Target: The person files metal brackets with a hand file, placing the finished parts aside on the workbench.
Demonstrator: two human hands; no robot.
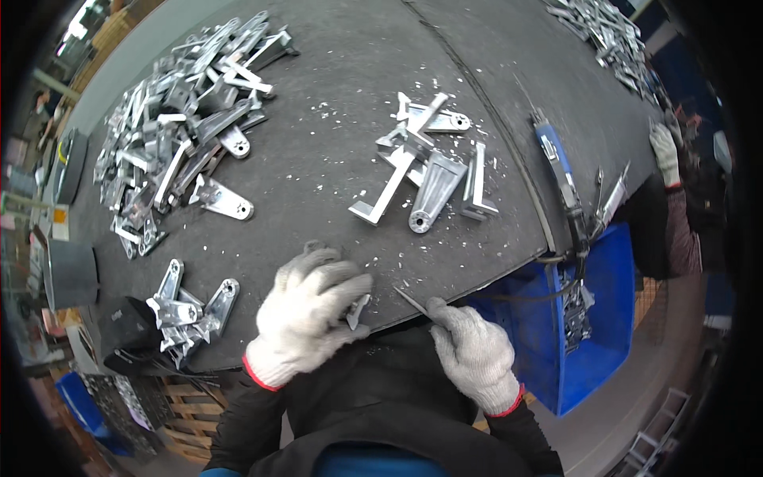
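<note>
Left hand (306,314) curled over a small metal part (358,310) at the table edge (238,362). Right hand (473,354) just beside, pinching a thin metal tool (413,303). Tool tip near the part, not touching.

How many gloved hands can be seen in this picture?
3: the left hand and right hand at the table's near edge, and another person's hand at the far right. Others may be hidden.
</note>
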